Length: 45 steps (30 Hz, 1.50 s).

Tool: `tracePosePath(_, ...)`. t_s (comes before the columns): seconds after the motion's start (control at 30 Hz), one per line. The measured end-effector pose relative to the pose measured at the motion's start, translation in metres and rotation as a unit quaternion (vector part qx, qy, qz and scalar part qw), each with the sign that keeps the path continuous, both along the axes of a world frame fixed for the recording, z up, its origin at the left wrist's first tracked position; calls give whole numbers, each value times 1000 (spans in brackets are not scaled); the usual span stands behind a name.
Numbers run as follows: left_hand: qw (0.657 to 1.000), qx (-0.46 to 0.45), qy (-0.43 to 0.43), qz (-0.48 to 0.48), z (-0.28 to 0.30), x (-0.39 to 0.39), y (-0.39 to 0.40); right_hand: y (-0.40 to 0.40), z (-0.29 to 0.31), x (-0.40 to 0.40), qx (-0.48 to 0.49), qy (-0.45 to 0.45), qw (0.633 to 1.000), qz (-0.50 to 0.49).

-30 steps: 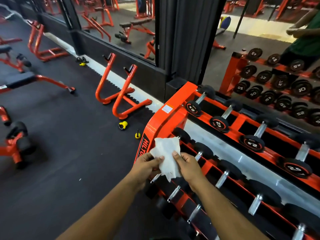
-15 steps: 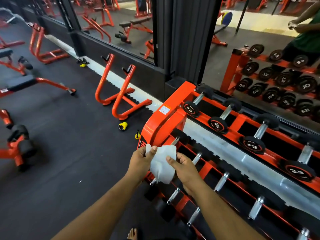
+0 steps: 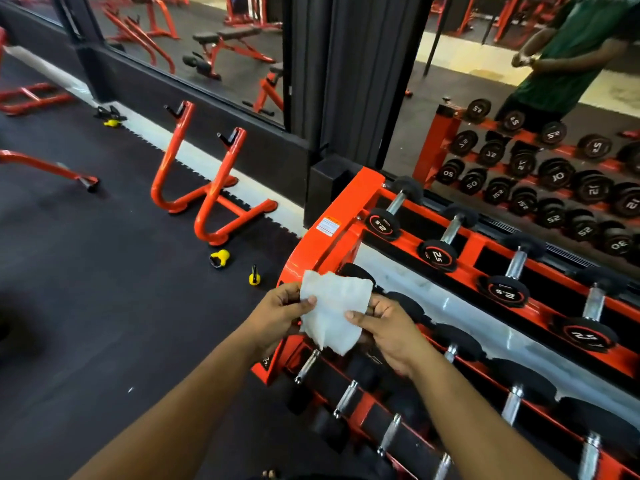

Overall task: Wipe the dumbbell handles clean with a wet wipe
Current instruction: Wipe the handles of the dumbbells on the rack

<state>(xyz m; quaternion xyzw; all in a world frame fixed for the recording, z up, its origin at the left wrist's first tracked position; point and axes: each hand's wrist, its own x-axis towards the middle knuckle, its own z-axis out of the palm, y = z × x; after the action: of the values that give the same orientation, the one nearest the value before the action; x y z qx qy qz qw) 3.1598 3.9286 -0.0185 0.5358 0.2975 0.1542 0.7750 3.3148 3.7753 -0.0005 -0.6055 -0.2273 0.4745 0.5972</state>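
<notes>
Stage: preparation; the wet wipe (image 3: 334,308) is held up in the air in front of the rack, not on any dumbbell handle.
Left hand (image 3: 280,315): pinches the wipe's left edge, thumb on the near face and fingers behind.
Right hand (image 3: 386,329): pinches the wipe's right edge, thumb on the near face.
Wipe: spread fairly flat between the hands, its lower corner hanging loose; it looks unsoiled, though the view is too coarse to be sure.
Dumbbell handles (image 3: 450,232): the steel handles on the orange rack (image 3: 332,216) lie beyond and to the right of the hands on the top tier, and below the hands on the lower tiers.
Done: judging from this view, nothing wiped so far; no handle is touched.
Left: every handle on the rack, probably starting with those nearest the hands.
Change from half a second ago: the wipe is opened wider, and the hands sit further apart on its two edges; a second ago it was bunched and narrower between them.
Rack and dumbbells: unmoved across the frames.
</notes>
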Motion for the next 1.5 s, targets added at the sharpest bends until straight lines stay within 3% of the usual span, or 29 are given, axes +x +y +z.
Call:
tracePosePath(0.1, 999, 23, -21, -43, 4, -7, 26, 11, 10, -1, 5, -59, 998, -36)
tracePosePath(0.27, 997, 17, -14, -80, 14, -8, 46, 17, 25, -4, -10, -233, 972, 20)
tracePosePath(0.4, 995, -31, -32, -91, 20, -2, 49, 18, 20, 4, 1, -429, 903, 37)
tracePosePath(0.5, 996, 8, -25, -79, 13, 7, 49, 13, 14, 22, 19, -498, 866, 39)
tracePosePath(0.57, 996, 35, -22, -75, 10, 14, 49, 8, 12, 37, 12, -498, 866, 47)
tracePosePath(0.73, 981, 163, 5, -101, 16, 46, 43, 18, 10, 64, -18, -425, 904, 32)
tracePosePath(0.87, 960, 244, 23, -134, 20, 85, 35, 34, 9, 80, -44, -322, 936, 132)
tracePosePath(1.03, 971, 230, 54, -20, 4, 119, 31, 34, -17, 111, -7, -225, 970, 94)
tracePosePath(1.13, 917, 367, 146, 50, -12, 132, 24, 31, -35, 126, -14, -192, 981, 23)
tracePosePath(1.2, 886, 443, 140, 18, -19, 138, 14, 32, -47, 134, -29, -206, 978, -11)
tracePosePath(1.33, 892, 407, 176, -87, -30, 148, 2, 34, -59, 148, -24, -186, 982, -23)
tracePosePath(1.4, 886, 408, 203, -86, -35, 154, 3, 35, -60, 154, -8, -159, 987, -16)
tracePosePath(1.5, 914, 337, 213, -74, -45, 165, 13, 40, -69, 162, -18, -187, 982, -19)
